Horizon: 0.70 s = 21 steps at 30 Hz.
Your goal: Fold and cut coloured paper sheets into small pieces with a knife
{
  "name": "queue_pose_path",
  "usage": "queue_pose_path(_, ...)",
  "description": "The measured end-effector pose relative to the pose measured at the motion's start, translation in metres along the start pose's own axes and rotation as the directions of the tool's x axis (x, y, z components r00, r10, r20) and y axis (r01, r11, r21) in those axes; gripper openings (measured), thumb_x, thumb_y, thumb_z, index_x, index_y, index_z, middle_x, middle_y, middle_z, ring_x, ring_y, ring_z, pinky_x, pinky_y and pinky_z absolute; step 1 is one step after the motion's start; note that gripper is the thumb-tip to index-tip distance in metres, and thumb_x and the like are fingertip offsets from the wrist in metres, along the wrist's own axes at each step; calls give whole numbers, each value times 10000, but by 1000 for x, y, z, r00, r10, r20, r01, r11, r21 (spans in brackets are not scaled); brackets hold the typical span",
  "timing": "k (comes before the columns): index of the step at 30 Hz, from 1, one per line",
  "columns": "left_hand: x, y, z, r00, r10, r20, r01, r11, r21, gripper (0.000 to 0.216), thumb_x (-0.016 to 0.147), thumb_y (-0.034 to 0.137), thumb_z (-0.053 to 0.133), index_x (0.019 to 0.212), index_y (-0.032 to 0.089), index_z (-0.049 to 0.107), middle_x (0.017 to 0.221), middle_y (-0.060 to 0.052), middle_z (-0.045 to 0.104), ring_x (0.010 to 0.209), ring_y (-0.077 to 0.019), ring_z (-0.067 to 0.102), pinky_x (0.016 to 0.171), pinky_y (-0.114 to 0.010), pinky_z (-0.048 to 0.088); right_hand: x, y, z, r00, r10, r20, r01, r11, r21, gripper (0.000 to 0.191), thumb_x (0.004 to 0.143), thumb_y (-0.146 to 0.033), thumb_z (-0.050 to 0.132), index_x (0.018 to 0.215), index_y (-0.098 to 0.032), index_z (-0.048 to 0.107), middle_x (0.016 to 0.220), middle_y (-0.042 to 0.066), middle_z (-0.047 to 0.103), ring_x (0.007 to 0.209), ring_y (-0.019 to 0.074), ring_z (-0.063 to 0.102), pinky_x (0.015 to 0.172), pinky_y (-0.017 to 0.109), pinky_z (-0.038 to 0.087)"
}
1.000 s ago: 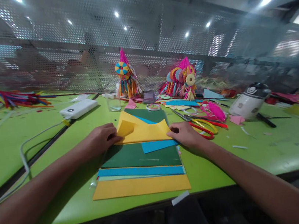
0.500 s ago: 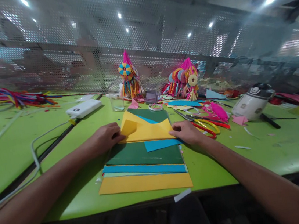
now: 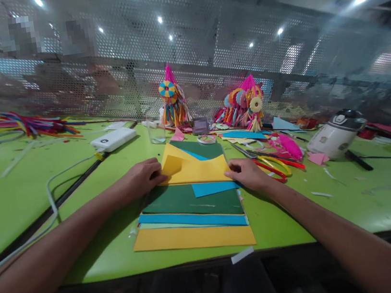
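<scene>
A stack of coloured paper sheets, yellow, blue and dark green, lies on the green table in front of me. On top, a yellow sheet is folded back on itself. My left hand pinches its curled left corner, fingers closed. At the fold's right end, my right hand presses down on the same sheet with fingers closed on its edge.
Red and yellow scissors lie just right of my right hand. Behind the stack are a tape roll, a clear glass, a white power bank with its cable, two tasselled paper ornaments and a white pot. A mesh screen backs the table.
Both hands stay on the yellow sheet in the same grip. Only my head has shifted slightly, sliding the scene a little right and down.
</scene>
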<state>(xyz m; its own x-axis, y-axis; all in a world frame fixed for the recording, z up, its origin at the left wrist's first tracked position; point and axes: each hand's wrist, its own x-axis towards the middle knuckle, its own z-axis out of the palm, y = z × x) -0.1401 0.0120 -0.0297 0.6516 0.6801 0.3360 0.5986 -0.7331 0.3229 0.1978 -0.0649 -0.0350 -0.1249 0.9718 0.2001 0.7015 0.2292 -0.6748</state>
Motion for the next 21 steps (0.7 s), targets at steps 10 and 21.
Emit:
queue_pose_path(10, -2, 6, -1, 1000, 20, 9, -20, 1000, -2, 262, 869, 281, 587, 646, 182, 489, 721, -10, 494, 623, -132, 463, 604, -264, 353, -2, 0, 1, 999, -43, -28, 41, 997, -68, 245, 758, -394, 578, 640, -203, 482, 612, -35, 459, 604, 139, 414, 572, 268, 299)
queue_pose_path(21, -4, 9, -2, 1000, 6, 10, -6, 1000, 26, 279, 878, 268, 605, 649, 172, 477, 725, 2, 486, 630, -116, 459, 611, -243, 348, -3, 4, 3, 999, -43, -24, 40, 993, -113, 273, 777, -434, 556, 649, -206, 476, 624, -25, 466, 603, 147, 427, 586, 281, 300)
